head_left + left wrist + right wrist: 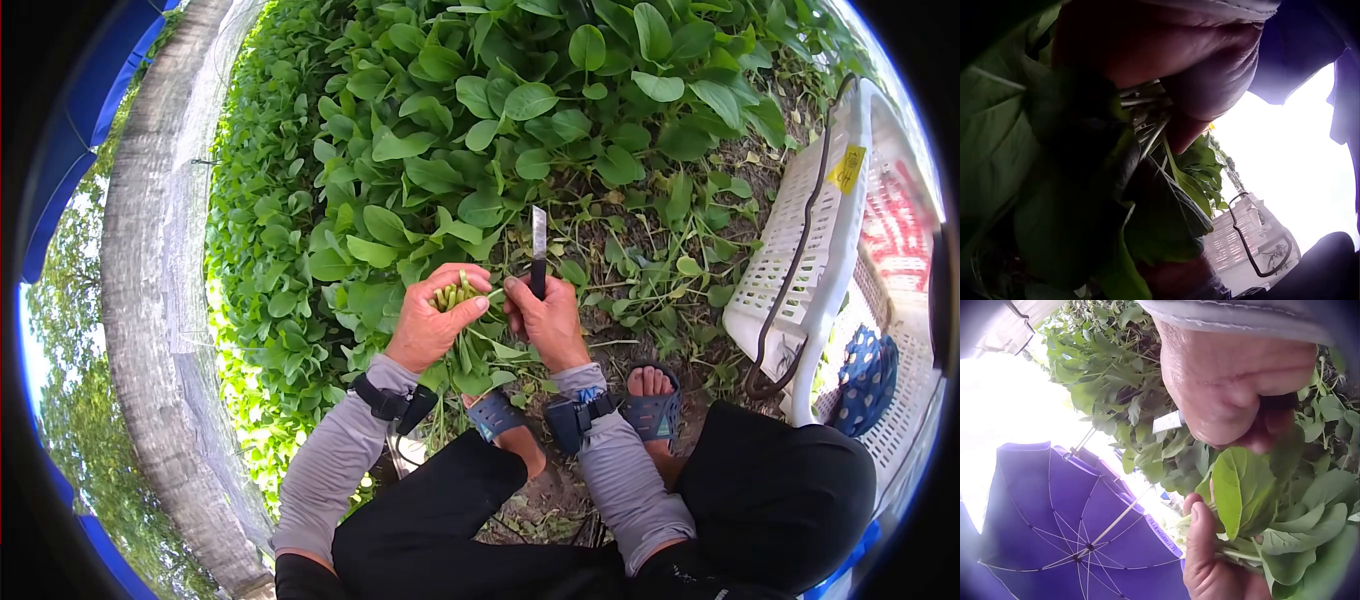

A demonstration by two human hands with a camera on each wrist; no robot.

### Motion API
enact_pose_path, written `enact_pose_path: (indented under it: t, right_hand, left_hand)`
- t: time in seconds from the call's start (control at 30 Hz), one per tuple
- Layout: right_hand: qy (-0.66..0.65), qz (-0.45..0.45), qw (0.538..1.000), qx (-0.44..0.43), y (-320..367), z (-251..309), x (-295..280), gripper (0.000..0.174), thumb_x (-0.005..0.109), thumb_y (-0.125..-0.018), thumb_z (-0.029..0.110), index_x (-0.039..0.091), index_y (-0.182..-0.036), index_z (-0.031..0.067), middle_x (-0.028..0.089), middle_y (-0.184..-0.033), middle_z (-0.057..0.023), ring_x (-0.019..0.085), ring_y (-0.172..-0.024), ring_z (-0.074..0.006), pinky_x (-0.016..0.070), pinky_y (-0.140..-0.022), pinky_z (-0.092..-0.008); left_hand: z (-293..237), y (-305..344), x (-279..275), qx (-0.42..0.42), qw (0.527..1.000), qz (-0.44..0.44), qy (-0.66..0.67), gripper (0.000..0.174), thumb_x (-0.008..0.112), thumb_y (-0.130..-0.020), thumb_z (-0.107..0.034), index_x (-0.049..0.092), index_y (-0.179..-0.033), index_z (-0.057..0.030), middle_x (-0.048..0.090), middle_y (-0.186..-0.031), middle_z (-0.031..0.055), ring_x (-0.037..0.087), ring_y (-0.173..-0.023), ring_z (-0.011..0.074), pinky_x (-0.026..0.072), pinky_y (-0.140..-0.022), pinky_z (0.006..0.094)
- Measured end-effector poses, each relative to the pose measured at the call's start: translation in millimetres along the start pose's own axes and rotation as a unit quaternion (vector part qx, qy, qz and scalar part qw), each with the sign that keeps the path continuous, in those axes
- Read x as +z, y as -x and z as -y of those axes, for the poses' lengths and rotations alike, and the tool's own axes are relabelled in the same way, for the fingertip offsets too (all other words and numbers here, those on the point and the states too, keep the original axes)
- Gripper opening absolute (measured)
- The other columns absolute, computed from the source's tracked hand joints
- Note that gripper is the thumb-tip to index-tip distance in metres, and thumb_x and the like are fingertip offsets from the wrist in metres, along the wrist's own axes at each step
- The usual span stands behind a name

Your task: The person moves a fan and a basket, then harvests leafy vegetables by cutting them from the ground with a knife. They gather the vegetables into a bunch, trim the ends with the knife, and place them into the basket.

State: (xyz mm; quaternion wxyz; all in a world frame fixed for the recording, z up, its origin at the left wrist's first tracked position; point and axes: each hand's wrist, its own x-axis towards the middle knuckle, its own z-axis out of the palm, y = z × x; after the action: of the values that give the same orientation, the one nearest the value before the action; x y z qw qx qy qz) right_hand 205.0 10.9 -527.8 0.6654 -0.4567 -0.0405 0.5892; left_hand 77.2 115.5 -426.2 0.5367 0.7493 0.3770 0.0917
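Note:
In the head view my left hand (420, 325) grips a bunch of leafy greens (455, 294), cut stem ends pointing up and leaves hanging below the fist. My right hand (552, 322) holds a knife (539, 238) by its black handle, the blade pointing away from me. Its thumb and fingertips are right by a pale stem at the side of the bunch. The right wrist view shows the bunch's broad leaves (1238, 490) between the two hands, and part of the blade (1167, 422). Dark leaves (1163, 215) fill much of the left wrist view, under the left palm.
A dense bed of leafy plants (430, 110) grows ahead and to the left. Loose leaves and stems litter the soil (640, 270) right of the knife. At the right stands a white plastic basket (800, 240) with a blue dotted cloth (868, 380). A purple umbrella (1085, 519) spreads overhead.

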Motion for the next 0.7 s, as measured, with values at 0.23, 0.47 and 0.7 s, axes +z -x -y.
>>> enact_pose_path:
  t: [0.23, 0.47, 0.7]
  right_hand:
    - [0.142, -0.206, 0.966, -0.069, -24.8, -59.5, -40.4, 0.032, 0.072, -0.091, 0.023, 0.065, -0.074, -0.0032, 0.063, -0.058, -0.0097, 0.062, -0.05, -0.0216, 0.0467, -0.05, -0.0394]
    - [0.371, -0.186, 0.889, -0.194, -20.9, -30.1, -49.0, 0.028, 0.063, -0.097, 0.021, 0.069, -0.104, -0.0048, 0.068, -0.078, -0.0256, 0.068, -0.071, -0.0433, 0.052, -0.067, -0.0476]
    - [0.383, -0.153, 0.865, -0.284, -56.8, -10.6, -47.4, 0.032, 0.057, -0.094, 0.002, 0.062, -0.125, -0.0033, 0.069, -0.084, -0.0284, 0.068, -0.079, -0.0476, 0.0517, -0.072, -0.0546]
  left_hand:
    - [-38.6, -5.6, -14.1, -0.124, 0.992, 0.033, 0.007, 0.024, 0.066, -0.104, -0.027, 0.074, -0.102, -0.0047, 0.075, -0.106, 0.0016, 0.06, -0.081, 0.0043, 0.0487, -0.065, 0.0242]
    - [-69.0, -17.2, 8.9, 0.163, 0.878, 0.094, -0.44, 0.013, 0.072, -0.09, -0.012, 0.068, -0.101, -0.0047, 0.067, -0.091, 0.0116, 0.064, -0.085, 0.0335, 0.0527, -0.072, 0.0381]
    - [-10.5, -89.7, 43.4, 0.222, 0.777, 0.215, -0.549, 0.031, 0.069, -0.081, -0.002, 0.065, -0.111, -0.004, 0.065, -0.123, 0.0128, 0.069, -0.099, 0.034, 0.0586, -0.08, 0.0427]
